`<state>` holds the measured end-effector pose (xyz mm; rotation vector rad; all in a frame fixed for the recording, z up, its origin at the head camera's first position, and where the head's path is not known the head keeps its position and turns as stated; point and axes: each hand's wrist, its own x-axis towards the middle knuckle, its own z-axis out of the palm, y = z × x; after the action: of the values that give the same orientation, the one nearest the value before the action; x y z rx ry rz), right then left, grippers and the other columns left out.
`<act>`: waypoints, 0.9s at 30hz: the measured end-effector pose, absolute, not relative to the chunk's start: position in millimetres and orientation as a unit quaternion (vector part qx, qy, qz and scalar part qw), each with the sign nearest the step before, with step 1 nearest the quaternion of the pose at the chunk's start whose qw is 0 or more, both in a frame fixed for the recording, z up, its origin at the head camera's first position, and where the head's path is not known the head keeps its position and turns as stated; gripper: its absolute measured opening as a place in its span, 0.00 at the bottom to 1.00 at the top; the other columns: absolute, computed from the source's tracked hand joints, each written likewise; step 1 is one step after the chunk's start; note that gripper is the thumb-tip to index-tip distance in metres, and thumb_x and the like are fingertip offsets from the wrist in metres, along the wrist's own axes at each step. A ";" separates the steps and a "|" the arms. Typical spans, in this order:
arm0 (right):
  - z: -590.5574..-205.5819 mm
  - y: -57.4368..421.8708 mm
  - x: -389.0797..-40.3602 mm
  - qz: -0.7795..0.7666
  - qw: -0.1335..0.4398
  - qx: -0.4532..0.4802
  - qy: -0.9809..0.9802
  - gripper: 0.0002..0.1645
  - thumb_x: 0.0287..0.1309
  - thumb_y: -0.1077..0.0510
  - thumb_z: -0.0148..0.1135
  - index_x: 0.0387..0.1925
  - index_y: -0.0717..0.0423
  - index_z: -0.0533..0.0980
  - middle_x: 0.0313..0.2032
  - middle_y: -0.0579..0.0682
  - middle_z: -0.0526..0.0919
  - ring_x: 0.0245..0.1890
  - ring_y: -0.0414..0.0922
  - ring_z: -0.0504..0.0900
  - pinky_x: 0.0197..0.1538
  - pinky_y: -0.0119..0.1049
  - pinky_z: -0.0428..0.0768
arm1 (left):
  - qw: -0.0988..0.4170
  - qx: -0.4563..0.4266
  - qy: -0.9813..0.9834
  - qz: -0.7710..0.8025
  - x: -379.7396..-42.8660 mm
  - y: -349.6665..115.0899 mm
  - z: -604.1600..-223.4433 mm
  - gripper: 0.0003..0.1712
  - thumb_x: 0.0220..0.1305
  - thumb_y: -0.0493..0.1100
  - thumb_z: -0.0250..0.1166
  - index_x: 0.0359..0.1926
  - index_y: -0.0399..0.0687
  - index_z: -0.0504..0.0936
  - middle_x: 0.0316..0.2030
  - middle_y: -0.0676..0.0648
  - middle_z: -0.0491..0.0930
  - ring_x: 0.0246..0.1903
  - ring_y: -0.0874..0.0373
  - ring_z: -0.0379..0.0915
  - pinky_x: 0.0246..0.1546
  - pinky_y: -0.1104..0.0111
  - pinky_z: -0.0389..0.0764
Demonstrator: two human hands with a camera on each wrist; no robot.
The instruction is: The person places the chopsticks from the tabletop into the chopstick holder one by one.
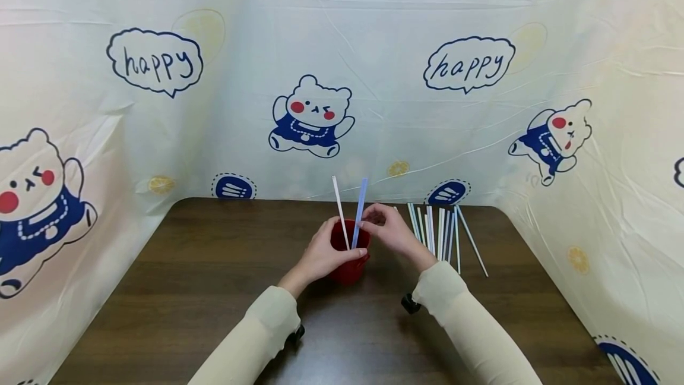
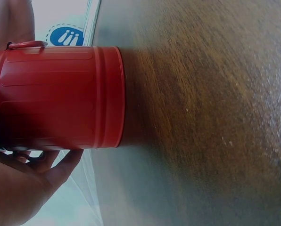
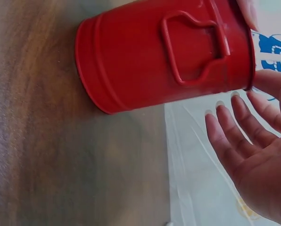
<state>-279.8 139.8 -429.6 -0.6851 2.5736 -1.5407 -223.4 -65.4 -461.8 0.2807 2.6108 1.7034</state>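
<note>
A red metal bucket (image 2: 51,96) with small wire side handles stands on the table. My left hand (image 1: 327,251) grips it around the rim, thumb across the near side. A white straw (image 1: 339,210) and a blue straw (image 1: 360,204) rise from inside, their lower ends hidden. My right hand (image 1: 392,229) is at the rim's right side, thumb and forefinger at the blue straw in what looks like a pinch. In the right wrist view, the other fingers (image 3: 244,136) spread below the rim; the straw itself cannot be made out there.
Several white, blue and greenish straws (image 1: 440,230) lie side by side on the dark wooden table (image 1: 214,272), right of the bucket and partly behind my right forearm. One blue straw (image 1: 471,239) lies angled at their right. A printed curtain (image 1: 385,123) hangs behind the table.
</note>
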 end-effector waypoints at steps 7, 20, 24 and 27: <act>-420.9 152.2 -286.5 -0.511 0.046 -0.219 0.830 0.11 0.72 0.58 0.61 0.48 0.62 0.79 0.43 0.62 0.83 0.44 0.60 0.83 0.44 0.42 0.87 | 0.010 0.085 0.837 0.541 -222.8 -64.9 -461.7 0.51 0.50 0.64 0.79 0.71 0.54 0.66 0.62 0.48 0.73 0.59 0.48 0.73 0.52 0.44 0.82; -441.2 183.5 -302.2 -0.458 0.047 -0.155 0.874 0.12 0.70 0.62 0.62 0.50 0.63 0.77 0.45 0.60 0.83 0.45 0.62 0.83 0.46 0.51 0.85 | 0.011 0.081 0.840 0.536 -224.0 -65.1 -463.1 0.53 0.48 0.65 0.79 0.70 0.56 0.66 0.62 0.49 0.73 0.60 0.48 0.72 0.51 0.45 0.83; -455.5 196.2 -307.7 -0.418 0.040 -0.141 0.896 0.15 0.69 0.62 0.62 0.53 0.66 0.76 0.48 0.60 0.82 0.47 0.57 0.82 0.44 0.45 0.84 | 0.012 0.080 0.839 0.539 -223.2 -65.5 -464.4 0.54 0.47 0.65 0.80 0.71 0.55 0.66 0.62 0.49 0.73 0.61 0.45 0.71 0.50 0.45 0.83; -465.5 205.0 -312.7 -0.388 0.033 -0.135 0.911 0.18 0.68 0.63 0.62 0.55 0.69 0.75 0.50 0.64 0.81 0.50 0.58 0.81 0.49 0.49 0.82 | 0.012 0.079 0.838 0.540 -222.5 -65.7 -464.5 0.55 0.47 0.65 0.80 0.71 0.54 0.65 0.62 0.48 0.72 0.62 0.44 0.70 0.50 0.46 0.83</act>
<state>-312.7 205.0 -465.5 -0.4154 2.8032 -1.1932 -222.5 -65.7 -464.5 0.2476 2.6126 1.6833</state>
